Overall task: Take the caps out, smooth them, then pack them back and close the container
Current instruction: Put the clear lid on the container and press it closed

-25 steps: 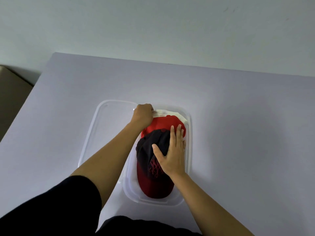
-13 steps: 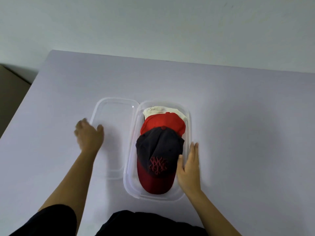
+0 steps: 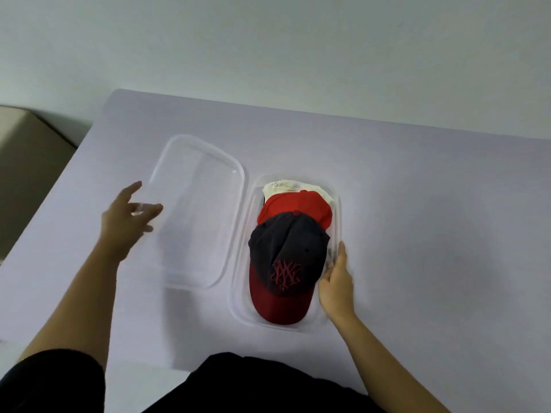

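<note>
On the table (image 3: 432,210), left hand (image 3: 123,223) grips lid (image 3: 205,186)

The person wore a black short sleeve (image 3: 50,383) that covered the left upper arm and ended near the elbow in a soft, rounded hem; below it the forearm ran bare down to the left hand (image 3: 125,222). The right arm was uncovered over its whole visible length, down to the right hand (image 3: 337,284). A black garment (image 3: 262,386) of plain, matte cloth with a faint fold filled the lower middle of the view.
</note>
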A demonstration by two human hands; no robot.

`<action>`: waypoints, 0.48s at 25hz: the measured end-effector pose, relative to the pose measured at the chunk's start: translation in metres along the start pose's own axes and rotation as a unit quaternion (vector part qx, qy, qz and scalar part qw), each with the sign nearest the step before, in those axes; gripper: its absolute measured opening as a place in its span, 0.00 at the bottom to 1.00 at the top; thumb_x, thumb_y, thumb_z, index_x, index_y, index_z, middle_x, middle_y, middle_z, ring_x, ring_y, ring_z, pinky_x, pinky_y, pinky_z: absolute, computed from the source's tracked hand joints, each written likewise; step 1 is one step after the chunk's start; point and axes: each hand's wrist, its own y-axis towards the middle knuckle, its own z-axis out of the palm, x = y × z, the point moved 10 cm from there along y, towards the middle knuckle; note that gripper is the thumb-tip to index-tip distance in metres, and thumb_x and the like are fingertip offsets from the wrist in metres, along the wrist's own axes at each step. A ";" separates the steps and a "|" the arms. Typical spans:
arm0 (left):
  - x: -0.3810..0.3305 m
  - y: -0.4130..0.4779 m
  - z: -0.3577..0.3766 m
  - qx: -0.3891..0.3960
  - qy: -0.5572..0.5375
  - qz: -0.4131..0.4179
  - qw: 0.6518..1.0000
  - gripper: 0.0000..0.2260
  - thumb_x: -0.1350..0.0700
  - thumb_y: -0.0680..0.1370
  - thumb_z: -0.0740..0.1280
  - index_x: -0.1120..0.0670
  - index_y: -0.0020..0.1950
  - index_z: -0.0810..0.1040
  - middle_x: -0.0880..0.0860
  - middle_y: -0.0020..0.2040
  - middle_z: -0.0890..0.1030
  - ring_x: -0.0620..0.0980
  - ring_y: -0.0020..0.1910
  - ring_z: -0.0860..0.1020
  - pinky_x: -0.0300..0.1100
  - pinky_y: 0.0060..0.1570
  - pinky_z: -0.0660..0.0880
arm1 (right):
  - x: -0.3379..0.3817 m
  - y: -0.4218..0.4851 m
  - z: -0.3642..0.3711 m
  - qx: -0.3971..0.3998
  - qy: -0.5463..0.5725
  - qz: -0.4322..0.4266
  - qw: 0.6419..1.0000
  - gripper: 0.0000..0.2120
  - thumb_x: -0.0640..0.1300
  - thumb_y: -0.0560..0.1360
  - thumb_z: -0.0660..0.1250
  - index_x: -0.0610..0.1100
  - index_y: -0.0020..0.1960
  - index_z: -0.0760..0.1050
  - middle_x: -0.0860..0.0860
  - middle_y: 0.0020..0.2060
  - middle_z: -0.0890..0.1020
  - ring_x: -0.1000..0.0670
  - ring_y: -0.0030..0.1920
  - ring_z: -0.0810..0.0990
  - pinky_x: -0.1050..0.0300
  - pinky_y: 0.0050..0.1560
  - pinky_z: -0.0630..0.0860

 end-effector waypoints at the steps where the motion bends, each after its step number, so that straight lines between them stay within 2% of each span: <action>1: -0.014 -0.001 -0.013 -0.010 -0.006 0.014 1.000 0.26 0.54 0.74 0.72 0.47 0.70 0.68 0.52 0.47 0.80 0.50 0.30 0.79 0.40 0.35 0.72 | 0.001 0.000 0.000 0.000 0.003 -0.005 1.000 0.31 0.34 0.78 0.54 0.49 0.76 0.45 0.40 0.56 0.79 0.44 0.46 0.78 0.51 0.55 0.76; 2: -0.025 -0.003 -0.024 -0.022 -0.022 0.019 0.999 0.26 0.54 0.74 0.72 0.48 0.71 0.68 0.50 0.45 0.80 0.45 0.28 0.79 0.40 0.34 0.71 | 0.001 0.000 0.000 0.002 0.010 -0.011 1.000 0.31 0.34 0.79 0.54 0.50 0.76 0.45 0.41 0.54 0.79 0.45 0.45 0.78 0.55 0.52 0.75; 3: -0.034 -0.007 -0.030 -0.027 -0.053 0.019 0.998 0.26 0.55 0.74 0.71 0.48 0.71 0.69 0.49 0.45 0.80 0.42 0.25 0.78 0.39 0.33 0.70 | 0.003 -0.002 0.001 0.006 0.032 -0.013 0.999 0.30 0.36 0.80 0.53 0.52 0.76 0.46 0.45 0.57 0.78 0.44 0.49 0.78 0.57 0.52 0.73; 5: -0.044 -0.021 -0.013 0.007 -0.118 -0.001 0.993 0.25 0.56 0.74 0.71 0.49 0.70 0.70 0.49 0.44 0.80 0.40 0.22 0.76 0.36 0.29 0.69 | 0.002 -0.003 0.004 0.020 0.094 -0.003 0.995 0.24 0.43 0.82 0.50 0.54 0.76 0.50 0.50 0.68 0.70 0.45 0.66 0.71 0.56 0.64 0.67; 6: -0.047 -0.032 0.008 0.036 -0.138 -0.012 0.990 0.24 0.57 0.74 0.71 0.50 0.69 0.71 0.50 0.43 0.80 0.41 0.22 0.76 0.34 0.26 0.69 | 0.001 -0.002 0.004 0.027 0.135 -0.003 0.990 0.22 0.50 0.82 0.48 0.56 0.75 0.52 0.52 0.72 0.65 0.47 0.71 0.65 0.55 0.68 0.62; 7: -0.046 -0.045 0.034 0.069 -0.152 -0.023 0.986 0.24 0.58 0.74 0.71 0.50 0.68 0.71 0.51 0.42 0.80 0.41 0.21 0.75 0.33 0.23 0.67 | 0.002 -0.002 0.003 0.041 0.195 0.001 0.980 0.23 0.57 0.80 0.47 0.57 0.74 0.54 0.53 0.73 0.64 0.49 0.72 0.63 0.54 0.70 0.59; 9: -0.038 -0.071 0.087 0.128 -0.157 -0.048 0.978 0.23 0.59 0.74 0.71 0.51 0.68 0.72 0.53 0.41 0.80 0.44 0.22 0.75 0.32 0.21 0.66 | -0.002 0.005 0.007 0.076 0.296 0.027 0.952 0.31 0.70 0.73 0.46 0.59 0.72 0.59 0.53 0.70 0.68 0.48 0.70 0.67 0.46 0.71 0.63; 10: -0.034 -0.082 0.109 0.149 -0.155 -0.059 0.975 0.24 0.58 0.74 0.71 0.51 0.69 0.71 0.54 0.42 0.81 0.45 0.24 0.76 0.33 0.22 0.68 | -0.001 0.008 0.006 0.081 0.323 0.044 0.942 0.33 0.71 0.72 0.46 0.58 0.72 0.59 0.54 0.69 0.70 0.48 0.69 0.68 0.43 0.70 0.64; 12: -0.026 -0.100 0.135 0.154 -0.133 -0.070 0.977 0.24 0.55 0.75 0.70 0.51 0.70 0.70 0.55 0.48 0.82 0.49 0.30 0.78 0.38 0.31 0.74 | 0.006 0.008 0.001 0.074 0.295 0.036 0.952 0.29 0.67 0.75 0.49 0.58 0.73 0.57 0.55 0.71 0.65 0.49 0.71 0.64 0.43 0.72 0.62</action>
